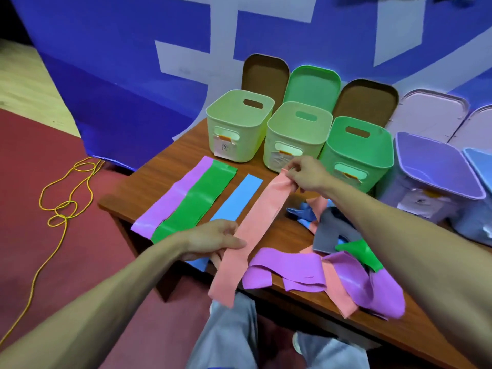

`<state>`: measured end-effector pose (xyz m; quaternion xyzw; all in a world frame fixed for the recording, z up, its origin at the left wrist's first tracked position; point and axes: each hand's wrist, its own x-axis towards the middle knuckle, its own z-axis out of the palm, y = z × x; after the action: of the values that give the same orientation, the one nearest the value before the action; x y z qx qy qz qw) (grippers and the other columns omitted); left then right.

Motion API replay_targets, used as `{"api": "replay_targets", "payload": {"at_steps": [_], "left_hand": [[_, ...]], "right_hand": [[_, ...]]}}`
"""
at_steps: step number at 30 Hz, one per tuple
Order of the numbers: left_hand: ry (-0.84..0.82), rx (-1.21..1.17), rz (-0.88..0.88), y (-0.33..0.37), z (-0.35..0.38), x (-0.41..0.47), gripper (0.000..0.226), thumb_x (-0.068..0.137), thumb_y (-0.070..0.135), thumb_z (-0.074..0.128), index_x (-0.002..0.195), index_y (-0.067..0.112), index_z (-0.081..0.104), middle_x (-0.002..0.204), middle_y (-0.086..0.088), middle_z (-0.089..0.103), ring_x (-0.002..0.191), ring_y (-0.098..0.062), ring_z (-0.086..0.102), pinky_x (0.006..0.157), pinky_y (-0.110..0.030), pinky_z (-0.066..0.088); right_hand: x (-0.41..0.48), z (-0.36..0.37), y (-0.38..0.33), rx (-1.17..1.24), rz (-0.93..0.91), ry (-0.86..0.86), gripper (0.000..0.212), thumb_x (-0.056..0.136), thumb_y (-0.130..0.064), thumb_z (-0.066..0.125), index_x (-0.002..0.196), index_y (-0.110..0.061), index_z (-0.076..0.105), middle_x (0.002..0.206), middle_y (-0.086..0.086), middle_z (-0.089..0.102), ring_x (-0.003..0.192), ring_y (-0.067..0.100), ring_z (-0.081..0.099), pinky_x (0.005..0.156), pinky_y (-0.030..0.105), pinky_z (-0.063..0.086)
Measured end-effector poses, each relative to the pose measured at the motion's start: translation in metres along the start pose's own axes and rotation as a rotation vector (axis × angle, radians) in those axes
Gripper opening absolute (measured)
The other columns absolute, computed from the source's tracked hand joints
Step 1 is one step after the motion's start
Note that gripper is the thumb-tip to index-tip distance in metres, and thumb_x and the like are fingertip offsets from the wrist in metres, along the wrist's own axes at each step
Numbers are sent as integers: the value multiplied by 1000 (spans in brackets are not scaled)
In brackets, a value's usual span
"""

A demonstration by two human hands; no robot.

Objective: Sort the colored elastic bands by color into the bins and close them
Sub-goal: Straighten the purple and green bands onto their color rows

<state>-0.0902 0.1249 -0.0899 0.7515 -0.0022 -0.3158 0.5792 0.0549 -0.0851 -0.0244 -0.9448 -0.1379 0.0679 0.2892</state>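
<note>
A long pink band (259,222) is stretched between my hands over the wooden table (149,187). My right hand (306,173) pinches its far end near the bins. My left hand (215,239) pinches it lower down, and its tail hangs past the table's front edge. Laid flat to the left are a purple band (170,201), a green band (197,203) and a blue band (239,198). A tangled heap of purple, pink, grey, green and blue bands (346,267) lies at the right. Open bins stand behind: pale green (237,123), pale green (295,134), green (356,153), lilac (431,174).
Lids lean on the blue wall behind the bins: brown (263,75), green (311,83), brown (367,99), lilac (431,113). Another blue bin (479,163) is cut off at the right edge. A yellow cord (64,209) snakes over the red floor at left. My knees are below the table's front edge.
</note>
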Motion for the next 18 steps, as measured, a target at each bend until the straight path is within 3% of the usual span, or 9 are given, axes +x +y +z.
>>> {"api": "replay_targets", "payload": {"at_steps": [2,3,7,10,13,16,18], "left_hand": [[54,95,-9,-1,3,8,14,93,15,57,88,7,47,68,-12,58,49,-18,65,39,-24,50],[90,148,-5,1,3,12,21,94,17,56,80,11,41,64,-10,52,46,-19,65,36,-21,46],[138,402,16,4,0,31,28,94,21,54,74,13,37,62,-5,48,47,-18,60,42,-24,42],[215,817,61,8,-4,41,22,91,27,56,79,13,43,81,-6,57,73,-22,51,59,-29,32],[275,1004,54,8,-6,46,22,89,34,55,88,17,41,104,-13,61,95,-31,56,66,-32,34],[368,1160,110,9,-1,42,36,89,38,55,107,12,38,107,-16,59,97,-37,57,65,-36,34],[426,1234,179,11,3,41,43,88,37,58,115,12,34,108,-14,59,95,-38,58,64,-38,35]], "right_hand": [[11,9,1,-2,26,-20,12,92,-1,50,87,-4,60,53,7,60,32,1,52,34,15,41],[18,14,3,16,46,-29,12,93,-1,50,84,-4,58,53,7,60,32,1,53,35,15,42],[41,29,12,10,100,-57,23,93,-6,53,71,-11,56,58,8,65,40,4,61,47,15,49],[53,35,16,10,135,-36,23,94,-7,53,71,-11,55,59,9,65,40,3,61,55,19,51],[58,44,19,13,182,-68,15,92,-6,55,77,-8,59,67,14,69,53,12,67,69,28,56],[55,49,20,-75,201,-94,8,83,-5,61,86,-6,68,78,12,73,72,20,70,76,32,57],[51,47,19,-66,207,-107,20,82,-6,62,101,-4,66,89,8,72,80,21,71,80,33,56]]}}
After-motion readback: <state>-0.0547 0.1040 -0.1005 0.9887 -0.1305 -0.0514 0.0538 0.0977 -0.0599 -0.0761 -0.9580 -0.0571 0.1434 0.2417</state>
